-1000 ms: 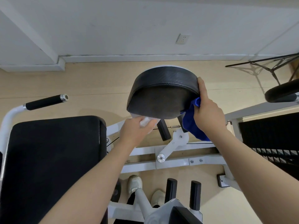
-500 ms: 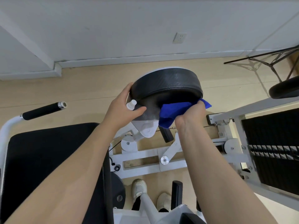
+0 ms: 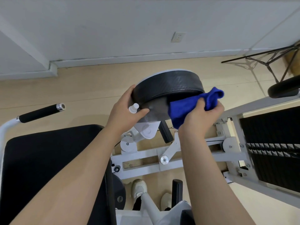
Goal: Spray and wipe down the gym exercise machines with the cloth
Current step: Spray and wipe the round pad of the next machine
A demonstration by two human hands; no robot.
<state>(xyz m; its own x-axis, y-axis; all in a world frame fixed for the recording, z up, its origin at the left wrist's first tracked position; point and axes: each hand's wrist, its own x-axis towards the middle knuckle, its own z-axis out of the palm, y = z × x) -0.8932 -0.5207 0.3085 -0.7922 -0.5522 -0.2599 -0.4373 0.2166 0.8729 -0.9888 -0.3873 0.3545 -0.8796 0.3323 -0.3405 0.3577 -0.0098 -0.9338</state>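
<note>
blue cloth [image 3: 186, 109] is being bunched in the right hand [image 3: 203, 117], whose fingers are curled tightly round it, and it is being pressed against the lower right edge of the black round pad [image 3: 167, 85] at the centre of the frame; the bunching probably serves to put a thick fold between palm and vinyl so the curved rim can be rubbed firmly. the left hand [image 3: 126, 112] is being laid on the pad's left edge, fingers spread over the rim and thumb hooked beneath, apparently to keep the pad from swinging while it is being wiped. a small white bottle top [image 3: 134, 108] is being pinched between that thumb and the palm, likely the spray bottle being kept ready, though its body is hidden and cannot be confirmed. the white machine frame [image 3: 146, 156] is being seen below the pad, and a black seat cushion [image 3: 53, 159] is lying in the lower left of the frame, not being touched. the wiping of the pad's side is judged to be under way, with the other surfaces possibly left to do.
</note>
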